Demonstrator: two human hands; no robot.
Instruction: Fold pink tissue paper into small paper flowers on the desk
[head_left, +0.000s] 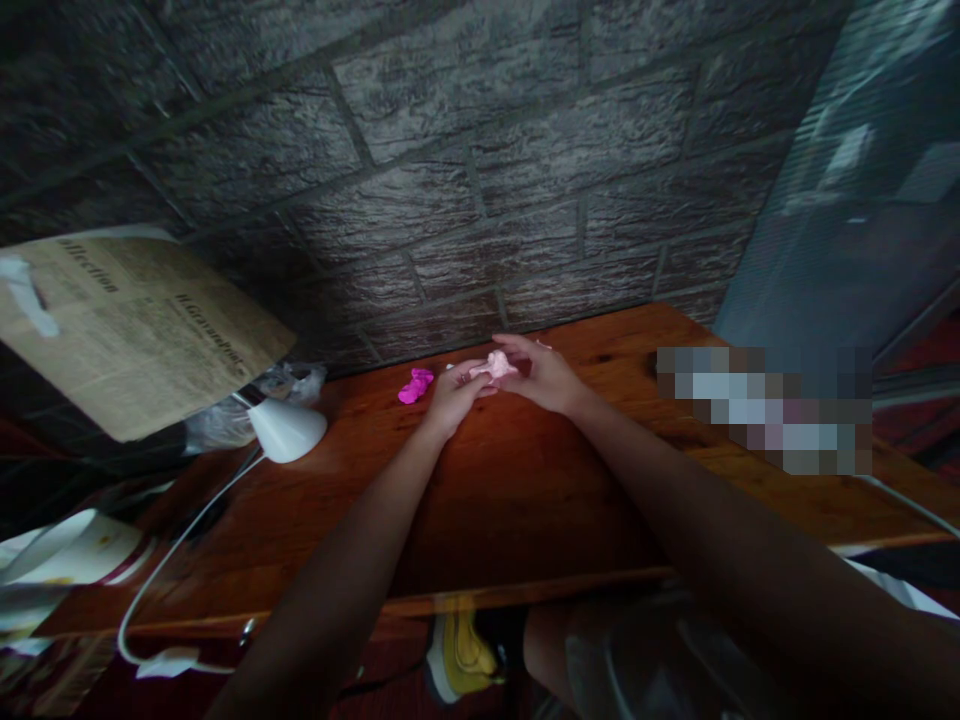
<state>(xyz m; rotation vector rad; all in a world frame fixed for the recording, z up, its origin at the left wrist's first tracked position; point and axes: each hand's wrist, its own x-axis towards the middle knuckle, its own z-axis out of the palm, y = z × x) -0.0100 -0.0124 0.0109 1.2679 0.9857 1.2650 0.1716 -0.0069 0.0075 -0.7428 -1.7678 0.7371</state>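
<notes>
Between my two hands is a pale pink lump of modelling clay (pixel 497 366), soft and unevenly shaped. My left hand (pixel 456 398) grips it from the left, thumb along its near side. On its other side, my right hand (pixel 546 375) has the thumb against the lump, while the index finger arches above and behind it; a bit of pink shows near that hand's knuckles. A bright magenta clay lump (pixel 415 386) lies on the wooden table (pixel 517 510), just left of my left hand and apart from it.
A lamp with a newsprint-patterned shade (pixel 142 320) and white base (pixel 289 430) stands at left, its white cord (pixel 176 550) trailing over the table edge. Clear plastic (pixel 217 425) lies behind it. A white paper cup (pixel 90 548) is at far left. A stone-patterned wall (pixel 480 180) borders the back.
</notes>
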